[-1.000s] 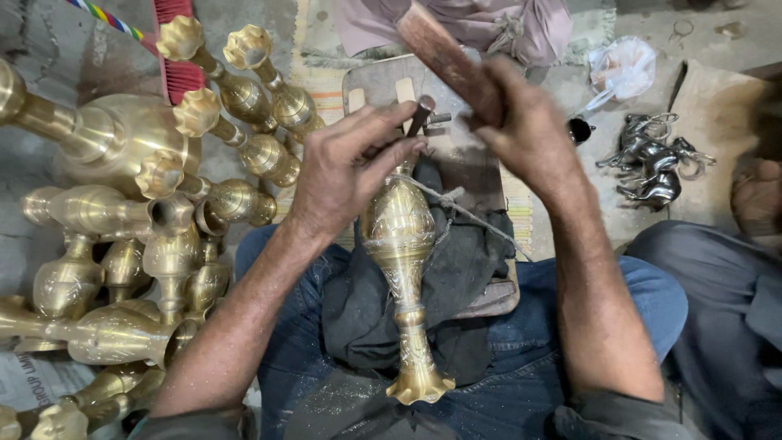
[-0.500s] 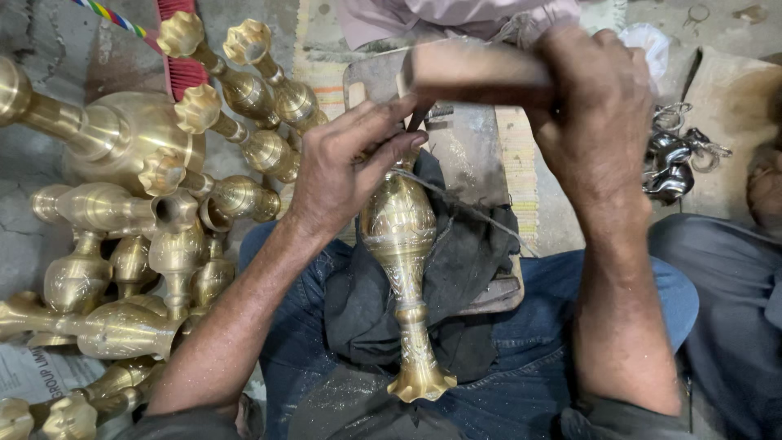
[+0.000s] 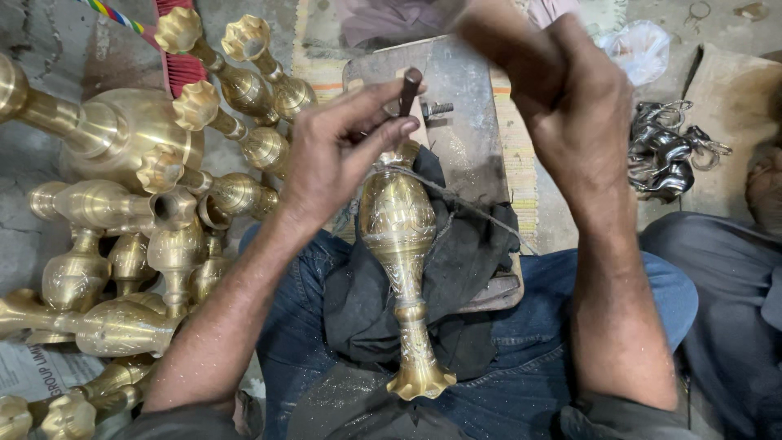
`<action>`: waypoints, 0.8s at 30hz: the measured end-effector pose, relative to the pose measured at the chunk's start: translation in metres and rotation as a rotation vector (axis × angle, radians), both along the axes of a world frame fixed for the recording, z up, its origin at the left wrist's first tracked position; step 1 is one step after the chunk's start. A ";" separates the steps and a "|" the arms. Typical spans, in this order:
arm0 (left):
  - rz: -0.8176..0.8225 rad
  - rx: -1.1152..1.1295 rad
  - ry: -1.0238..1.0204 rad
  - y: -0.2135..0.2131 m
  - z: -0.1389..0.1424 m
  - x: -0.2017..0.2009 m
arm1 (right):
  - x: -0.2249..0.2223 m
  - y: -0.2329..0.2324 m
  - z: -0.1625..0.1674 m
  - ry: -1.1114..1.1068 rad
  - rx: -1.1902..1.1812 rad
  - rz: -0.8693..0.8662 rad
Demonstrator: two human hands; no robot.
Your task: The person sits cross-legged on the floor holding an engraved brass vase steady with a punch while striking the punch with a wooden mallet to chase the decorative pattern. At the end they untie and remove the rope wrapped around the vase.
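An engraved brass vase [image 3: 397,224] lies lengthwise over my lap on a black cloth [image 3: 464,269], its flared foot towards me. My left hand [image 3: 338,159] pinches a short dark metal punch [image 3: 408,88] upright against the vase's far end. Above and to the right of the punch, my right hand [image 3: 566,98] is raised in a fist. It is blurred, and the wooden mallet it grips is almost hidden behind it. A thin wire [image 3: 468,208] runs across the vase's shoulder.
Several brass vases [image 3: 122,155] lie heaped on the floor at my left. A grey metal slab [image 3: 476,130] with a bolt sits under the cloth. Silvery metal parts [image 3: 668,159] and another person's leg [image 3: 733,310] are on the right.
My right hand has lifted the wooden mallet up and away from the punch. The left hand, punch and vase have stayed put.
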State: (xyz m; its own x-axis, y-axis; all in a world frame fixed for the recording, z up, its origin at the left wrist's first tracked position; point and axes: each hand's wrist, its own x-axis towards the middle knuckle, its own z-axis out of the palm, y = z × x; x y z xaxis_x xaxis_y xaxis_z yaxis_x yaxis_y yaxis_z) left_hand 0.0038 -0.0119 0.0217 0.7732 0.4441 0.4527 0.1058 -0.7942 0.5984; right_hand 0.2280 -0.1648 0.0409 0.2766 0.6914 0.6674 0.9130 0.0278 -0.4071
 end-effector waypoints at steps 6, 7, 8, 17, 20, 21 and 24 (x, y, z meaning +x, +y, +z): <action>-0.119 0.021 -0.035 0.005 0.005 -0.003 | 0.012 0.004 -0.017 0.017 0.006 0.014; -0.108 -0.018 -0.038 0.004 0.006 -0.003 | 0.013 0.004 -0.019 -0.025 -0.009 -0.021; -0.132 0.035 -0.038 0.003 0.006 -0.002 | 0.014 0.003 -0.021 -0.087 0.010 -0.040; -0.154 0.129 0.018 -0.002 0.010 0.004 | 0.026 0.010 -0.032 -0.013 0.019 0.108; -0.137 0.119 0.015 -0.001 0.009 0.005 | 0.025 0.009 -0.030 -0.049 0.067 0.061; -0.132 0.117 0.005 -0.001 0.008 0.005 | 0.023 0.007 -0.027 0.115 0.017 0.118; -0.128 0.083 0.006 0.000 0.008 0.005 | 0.018 0.002 -0.020 -0.098 0.003 0.020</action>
State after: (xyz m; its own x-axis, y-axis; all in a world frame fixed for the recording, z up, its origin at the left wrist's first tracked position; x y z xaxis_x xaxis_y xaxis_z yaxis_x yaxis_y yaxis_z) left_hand 0.0086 -0.0117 0.0292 0.8237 0.3032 0.4791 0.0041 -0.8481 0.5298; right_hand 0.2456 -0.1627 0.0205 0.1959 0.6940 0.6928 0.9477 0.0475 -0.3156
